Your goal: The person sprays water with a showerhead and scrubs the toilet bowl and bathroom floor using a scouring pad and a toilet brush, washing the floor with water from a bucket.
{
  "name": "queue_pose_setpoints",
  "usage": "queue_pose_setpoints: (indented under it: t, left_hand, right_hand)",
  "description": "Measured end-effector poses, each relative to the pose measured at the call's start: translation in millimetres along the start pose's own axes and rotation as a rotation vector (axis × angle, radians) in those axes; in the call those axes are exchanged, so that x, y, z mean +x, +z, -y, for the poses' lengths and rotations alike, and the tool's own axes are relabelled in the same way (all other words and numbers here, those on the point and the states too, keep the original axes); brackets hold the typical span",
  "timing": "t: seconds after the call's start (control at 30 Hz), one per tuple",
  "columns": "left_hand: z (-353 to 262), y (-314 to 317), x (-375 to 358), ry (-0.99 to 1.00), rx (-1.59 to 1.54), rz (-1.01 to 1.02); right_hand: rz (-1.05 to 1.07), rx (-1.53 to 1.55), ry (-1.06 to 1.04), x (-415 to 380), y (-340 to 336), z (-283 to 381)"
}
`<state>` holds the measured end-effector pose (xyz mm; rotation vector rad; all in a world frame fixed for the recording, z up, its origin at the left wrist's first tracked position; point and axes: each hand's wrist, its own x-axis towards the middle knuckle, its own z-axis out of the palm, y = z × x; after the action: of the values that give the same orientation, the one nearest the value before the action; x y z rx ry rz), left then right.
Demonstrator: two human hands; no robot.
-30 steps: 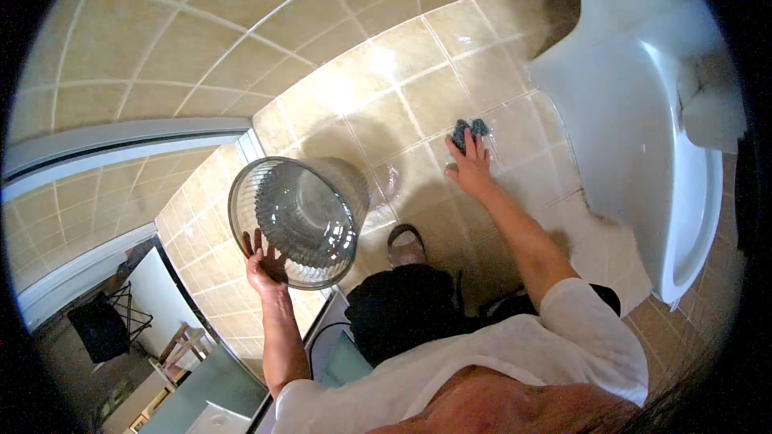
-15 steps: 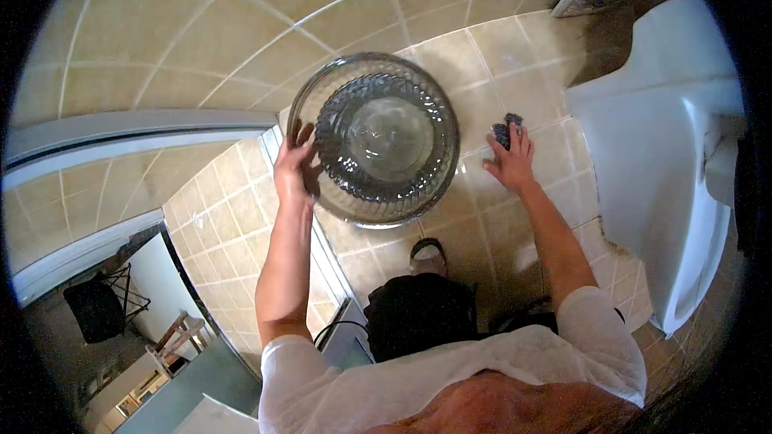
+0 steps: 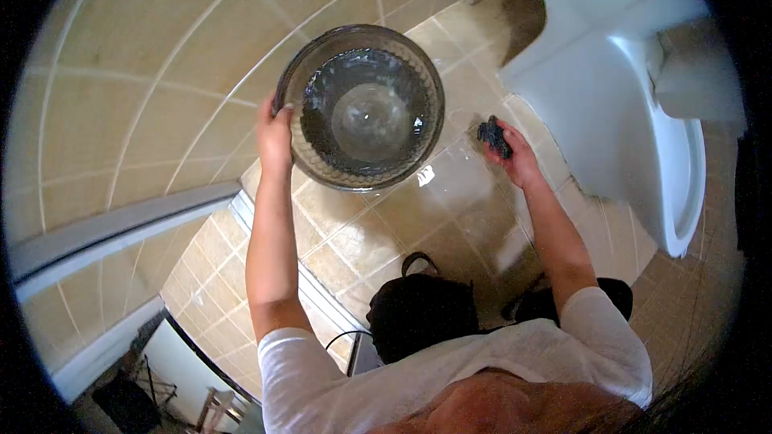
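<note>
My left hand (image 3: 276,141) grips the left rim of a round, see-through basin (image 3: 322,162) with ribbed walls. Its inside faces up toward me, and light glints on its shiny bottom. To the right of the basin, my right hand (image 3: 516,157) has its fingers closed around a small dark, crumpled cloth-like thing (image 3: 493,137). That dark thing is apart from the basin, above the tiled floor.
Wet beige floor tiles (image 3: 418,217) lie below, with bright reflections. A white ceramic fixture (image 3: 619,112) stands at the right. Tiled wall (image 3: 177,56) rises at the upper left, beside a door frame (image 3: 129,229). A dark chair (image 3: 125,402) is at the lower left.
The basin has shifted slightly left and away from me, with my left hand now on its rim. My right hand has closed on the dark thing, which lay at its fingertips before.
</note>
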<state>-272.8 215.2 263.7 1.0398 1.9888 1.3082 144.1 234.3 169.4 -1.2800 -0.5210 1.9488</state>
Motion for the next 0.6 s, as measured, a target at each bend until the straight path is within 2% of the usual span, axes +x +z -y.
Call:
queue_pose_setpoints:
  t: [0.03,0.07,0.13,0.17,0.23,0.3,0.33,0.37,0.43,0.47,0.53,0.57,0.6]
  left_hand:
    - [-7,0,-4,0.366,0.404,-0.134]
    - [-13,2,-12,0.380,0.391,-0.116]
    - [-57,12,-34,0.772,0.570,0.122]
    - [-57,20,-35,0.669,0.516,0.301]
    - [-44,42,-20,0.397,0.456,0.387]
    - [13,59,16,-0.087,0.376,0.389]
    - [7,62,19,-0.455,0.115,0.405]
    - [4,66,19,-0.444,0.122,0.421]
    - [-27,69,6,-0.920,0.157,0.721]
    - [-17,68,13,-1.019,0.173,0.779]
    - [-27,84,14,-1.066,-0.375,0.763]
    - [-74,98,3,-1.033,-0.509,0.591]
    - [-109,109,-5,-0.909,-0.613,0.628]
  right_hand:
    - [-0.020,0.008,-0.015,-10,5,10]
    - [-0.016,0.023,-0.047,-19,10,18]
    - [-0.044,0.049,-0.090,-31,11,22]
    - [-0.043,0.114,-0.087,-31,10,22]
    - [-0.040,0.176,-0.098,-29,2,19]
    - [-0.146,0.369,0.096,-17,-16,1]
    - [-0.158,0.347,0.078,-12,-17,-3]
    - [-0.167,0.362,0.068,-10,-20,-10]
    - [-0.118,0.454,0.014,-9,1,-12]
    - [-0.119,0.462,0.015,0,-3,-23]
    - [0.036,0.582,0.099,35,-11,-49]
    - [0.037,0.595,0.092,44,1,-46]
    - [0.047,0.651,0.082,50,19,-40]
